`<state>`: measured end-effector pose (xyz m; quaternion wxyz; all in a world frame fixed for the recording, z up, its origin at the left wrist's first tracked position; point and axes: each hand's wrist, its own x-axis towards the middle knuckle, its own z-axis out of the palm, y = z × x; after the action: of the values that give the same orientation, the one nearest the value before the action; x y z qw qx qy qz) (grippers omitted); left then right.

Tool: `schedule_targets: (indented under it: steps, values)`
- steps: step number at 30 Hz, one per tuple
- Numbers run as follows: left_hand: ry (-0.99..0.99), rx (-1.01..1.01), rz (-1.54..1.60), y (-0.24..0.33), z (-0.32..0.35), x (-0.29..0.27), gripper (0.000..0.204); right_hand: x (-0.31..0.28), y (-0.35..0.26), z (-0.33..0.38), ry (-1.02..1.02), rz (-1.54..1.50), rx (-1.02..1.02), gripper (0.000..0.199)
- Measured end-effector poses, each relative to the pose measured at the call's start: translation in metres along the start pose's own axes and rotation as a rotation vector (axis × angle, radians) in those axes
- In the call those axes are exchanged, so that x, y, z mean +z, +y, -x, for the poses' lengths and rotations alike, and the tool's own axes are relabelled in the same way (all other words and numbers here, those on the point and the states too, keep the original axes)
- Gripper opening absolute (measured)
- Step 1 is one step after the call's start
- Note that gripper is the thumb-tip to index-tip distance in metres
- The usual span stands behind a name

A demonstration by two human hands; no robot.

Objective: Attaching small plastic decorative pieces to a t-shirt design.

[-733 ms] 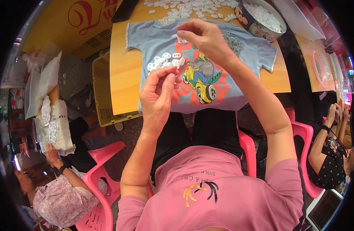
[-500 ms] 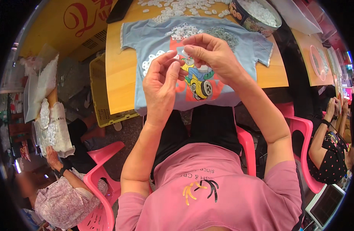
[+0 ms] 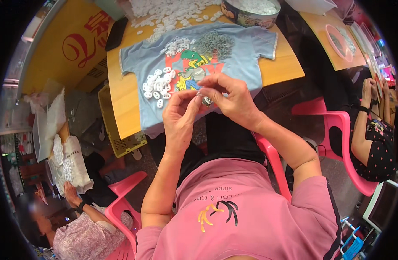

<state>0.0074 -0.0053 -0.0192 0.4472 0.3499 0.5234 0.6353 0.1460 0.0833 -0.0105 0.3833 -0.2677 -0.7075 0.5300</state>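
My left hand [image 3: 180, 113] and my right hand [image 3: 234, 99] meet over the near edge of a light blue printed T-shirt [image 3: 246, 56] spread on the table. Thumbs and forefingers of both are pinched tip to tip around something small and pale, too small to make out. Left of them on the shirt lies a loose group of white oval pieces with two holes [image 3: 157, 83]. A smaller heap of similar white pieces [image 3: 178, 46] sits farther up, beside a pile of small grey-green metal bits [image 3: 215, 45].
Many white ovals [image 3: 164, 15] cover the wooden table's [image 3: 285, 65] far side, near a round tin of white pieces [image 3: 251, 19] and a dark phone-like slab [image 3: 116, 34]. A yellow crate [image 3: 121, 145] stands below left. People sit on pink chairs [image 3: 346, 147] at both sides.
My hands have come closer to my body, and their fingertips, apart before, now meet. The view has shifted, showing more of the metal pile and the left group of ovals.
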Motion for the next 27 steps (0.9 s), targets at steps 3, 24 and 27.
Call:
schedule_targets:
  steps: [3, 24, 27]
  values:
    - [-0.005, -0.011, 0.035, -0.004, 0.006, 0.001, 0.013, -0.007, 0.003, 0.006, -0.001, -0.028, 0.043, 0.016]
    - [0.002, -0.133, 0.042, -0.007, -0.007, -0.013, 0.011, -0.072, 0.034, -0.049, -0.066, 0.892, -0.197, 0.01]
    - [-0.007, -0.147, 0.027, -0.008, -0.007, -0.015, 0.011, -0.073, 0.032, -0.052, -0.081, 0.892, -0.203, 0.01]
